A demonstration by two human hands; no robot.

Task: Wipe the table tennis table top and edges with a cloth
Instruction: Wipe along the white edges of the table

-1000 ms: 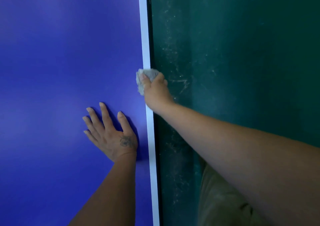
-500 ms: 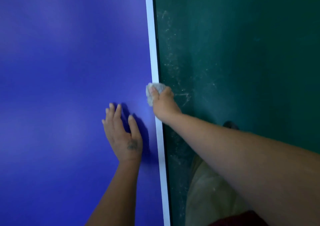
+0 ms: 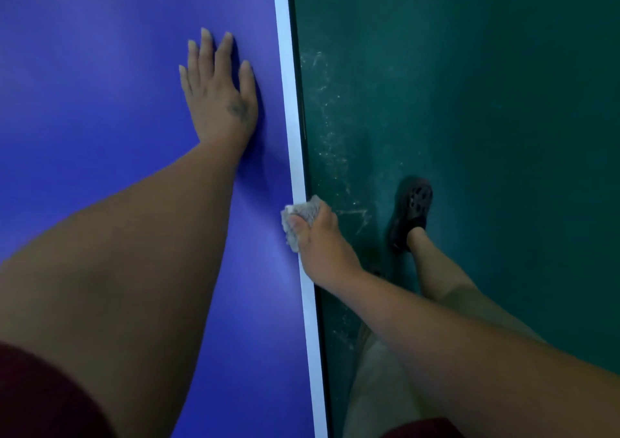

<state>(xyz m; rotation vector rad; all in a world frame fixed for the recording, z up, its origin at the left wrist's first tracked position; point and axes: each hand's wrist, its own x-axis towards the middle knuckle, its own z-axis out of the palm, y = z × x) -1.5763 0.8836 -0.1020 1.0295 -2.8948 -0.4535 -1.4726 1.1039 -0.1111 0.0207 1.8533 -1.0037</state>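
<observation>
The blue table tennis table top [image 3: 100, 85] fills the left half of the view, bordered on the right by its white edge line [image 3: 292, 128]. My right hand [image 3: 318, 239] grips a crumpled grey cloth [image 3: 300, 217] and holds it against the table's right edge, thumb on top, fingers wrapped over the side. My left hand [image 3: 218, 92] rests flat on the blue top with fingers straight and spread, farther along the table and just left of the white line.
A dark green floor [image 3: 486, 102] with pale dusty scuff marks lies to the right of the table. My leg and a dark perforated shoe [image 3: 411, 212] stand on it close to the table edge.
My left hand has slid forward along the blue top. My right hand with the cloth now lies nearer to me along the edge, behind the left hand. My shoe has come into view.
</observation>
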